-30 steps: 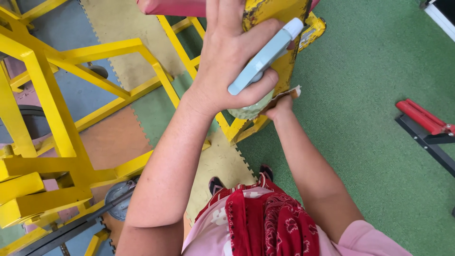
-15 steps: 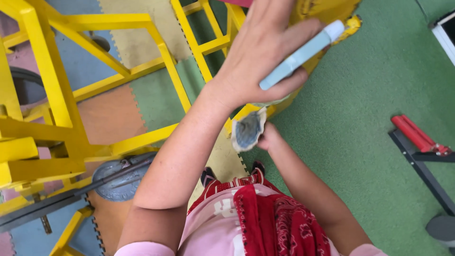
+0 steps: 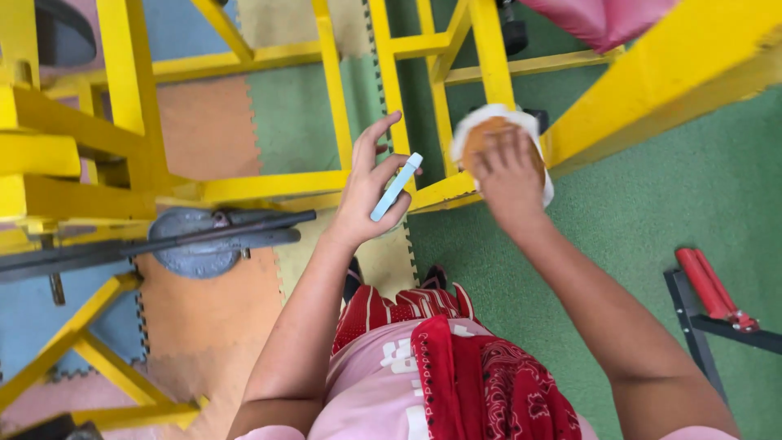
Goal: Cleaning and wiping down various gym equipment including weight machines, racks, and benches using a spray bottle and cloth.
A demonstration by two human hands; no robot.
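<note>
Over the yellow frame point(image 3: 456, 189), right hand point(image 3: 507, 169) presses a cloth point(image 3: 495, 114); left hand point(image 3: 371, 195) grips a phone point(image 3: 396, 187).

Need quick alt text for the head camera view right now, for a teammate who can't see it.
Seen from above, the right hand presses a white cloth against a yellow metal frame, while the left hand holds a light blue phone. Below lie coloured foam floor mats and green carpet.
</note>
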